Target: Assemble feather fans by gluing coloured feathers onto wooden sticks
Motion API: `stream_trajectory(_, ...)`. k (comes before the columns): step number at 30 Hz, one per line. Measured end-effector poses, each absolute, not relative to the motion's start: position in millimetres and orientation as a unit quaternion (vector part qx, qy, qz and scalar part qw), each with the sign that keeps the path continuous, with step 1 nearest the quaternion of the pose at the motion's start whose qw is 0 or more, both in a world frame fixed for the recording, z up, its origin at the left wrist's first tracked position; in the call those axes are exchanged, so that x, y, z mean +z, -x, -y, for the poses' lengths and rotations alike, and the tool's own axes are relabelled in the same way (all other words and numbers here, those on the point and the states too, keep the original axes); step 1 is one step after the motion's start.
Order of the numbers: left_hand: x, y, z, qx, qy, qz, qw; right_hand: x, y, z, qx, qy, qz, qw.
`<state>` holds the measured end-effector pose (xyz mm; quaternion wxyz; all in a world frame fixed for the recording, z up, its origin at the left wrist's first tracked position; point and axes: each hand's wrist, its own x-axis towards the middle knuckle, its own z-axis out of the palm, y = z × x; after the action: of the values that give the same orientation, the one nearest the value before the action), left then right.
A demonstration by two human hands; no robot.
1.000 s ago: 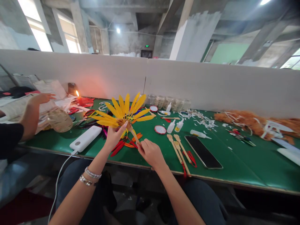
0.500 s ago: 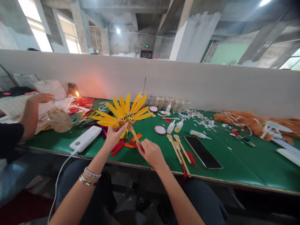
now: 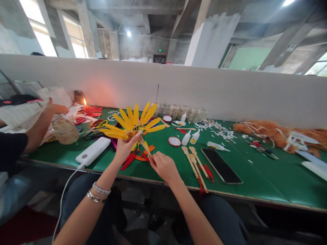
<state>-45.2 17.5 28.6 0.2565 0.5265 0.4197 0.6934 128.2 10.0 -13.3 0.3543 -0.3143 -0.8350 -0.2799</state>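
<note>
A fan of yellow feathers [image 3: 133, 117] spreads out from the head of a wooden handle [image 3: 146, 147], tilted above the green table. My left hand [image 3: 127, 144] is closed around the base of the feathers, with its thumb on the handle's head. Lower down, my right hand [image 3: 163, 165] grips the handle's shaft. Beneath the fan lie loose red feathers [image 3: 128, 161] and orange feathers [image 3: 150, 149], partly hidden by my left hand. To the right of my right hand rest several wooden handles [image 3: 195, 166], some with red tassels.
A white power bank [image 3: 93, 151] with a cable lies left of my hands. Farther left, a lit candle [image 3: 87, 109] burns near a co-worker's hand [image 3: 55, 108]. Glue bottles [image 3: 195, 136], a phone [image 3: 221, 165] and white scraps [image 3: 222, 129] are on the right.
The feather fan has tipped slightly left and down, while my two hands keep their hold. The co-worker's hand has moved right and turned, with the thumb now raised.
</note>
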Motion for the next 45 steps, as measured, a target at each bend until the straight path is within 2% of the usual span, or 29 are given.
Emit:
stream_trajectory(11,24.7,42.3,-18.2,0.706,-0.473,-0.457,0.263,-15.9,-124.7,-8.4,-0.283,0.311,0.836,0.352)
stream_trajectory(21,12.6,49.2,-30.3,0.725,-0.386,-0.42,0.385,-15.5,-127.4,-10.8,-0.271,0.333,0.837,0.34)
stream_trajectory(29,21.8,60.5,-26.1,0.731,-0.447,-0.447,0.256,-11.9,-132.5,-12.1,-0.24,0.341,0.839,0.35)
stream_trajectory(38,37.8,76.8,-19.3,0.681,-0.532,-0.437,0.248,-8.6,-137.8,-13.1,-0.208,0.335,0.848,0.355)
stream_trajectory(45,38.9,66.3,-14.5,0.715,-0.507,-0.451,0.168,-9.6,-134.6,-11.2,-0.19,0.337,0.847,0.364)
